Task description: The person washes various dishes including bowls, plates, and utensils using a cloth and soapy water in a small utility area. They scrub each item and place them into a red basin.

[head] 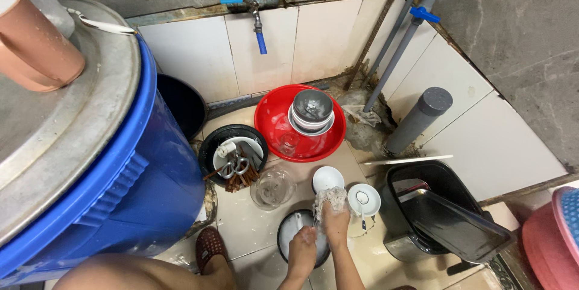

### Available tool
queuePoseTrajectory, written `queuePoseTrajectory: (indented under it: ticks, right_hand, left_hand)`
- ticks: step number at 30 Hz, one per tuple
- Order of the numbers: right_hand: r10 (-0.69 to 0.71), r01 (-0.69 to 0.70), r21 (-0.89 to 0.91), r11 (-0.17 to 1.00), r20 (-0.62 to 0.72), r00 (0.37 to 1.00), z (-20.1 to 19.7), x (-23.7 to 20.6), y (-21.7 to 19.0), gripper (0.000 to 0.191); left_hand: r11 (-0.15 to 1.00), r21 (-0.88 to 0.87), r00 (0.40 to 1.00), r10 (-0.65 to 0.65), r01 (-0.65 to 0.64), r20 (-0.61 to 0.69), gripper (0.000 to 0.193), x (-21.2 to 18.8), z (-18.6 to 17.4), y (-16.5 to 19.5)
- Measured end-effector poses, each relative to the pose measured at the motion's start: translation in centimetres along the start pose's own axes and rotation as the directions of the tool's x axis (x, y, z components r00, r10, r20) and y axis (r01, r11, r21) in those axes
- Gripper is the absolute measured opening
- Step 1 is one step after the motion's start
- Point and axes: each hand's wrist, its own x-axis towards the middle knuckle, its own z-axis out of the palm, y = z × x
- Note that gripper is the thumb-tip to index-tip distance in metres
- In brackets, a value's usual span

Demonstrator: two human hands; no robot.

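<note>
Nearest the camera, a steel lid [60,109] is seen on a blue barrel [120,187], with a pink cup [33,43] resting on it. Lower down, a dark pan [289,230] is gripped at its rim by the left hand [301,251], fingers curled around it. A soapy sponge [330,198] is clenched in the right hand [336,220], held at the pan's far edge. Two white bowls [327,178] are set just beyond, a glass jar [272,187] beside them. A red basin [274,121] of stacked bowls is placed under the tap [258,25].
</note>
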Motion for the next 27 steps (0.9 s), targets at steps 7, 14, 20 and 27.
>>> queuePoseTrajectory:
  ticks: [7, 14, 20, 27]
  right_hand:
    - [0.376, -0.410, 0.423, 0.808, 0.165, 0.912, 0.8, -1.4, 0.7, 0.020]
    - [-0.110, 0.101, -0.073, 0.992, -0.129, 0.986, 0.7, 0.0, -0.1, 0.027]
    - [0.411, -0.408, 0.357, 0.840, 0.071, 0.909, 1.2, -2.1, 0.1, 0.024]
    - [0.295, -0.304, -0.011, 0.953, 0.268, 0.917, -1.8, 0.1, -0.7, 0.026]
  left_hand:
    - [0.993, -0.080, 0.996, 0.079, -0.082, -0.039, 0.025, 1.3, 0.0, -0.8]
    - [0.998, 0.054, 0.999, 0.010, -0.013, 0.049, 0.028, 0.2, 0.1, -0.9]
    - [0.990, 0.076, 0.993, 0.117, -0.116, -0.012, 0.035, 1.5, 1.0, -1.9]
    - [0.952, 0.062, 0.954, 0.298, -0.300, 0.044, 0.031, 7.6, -2.2, -0.5]
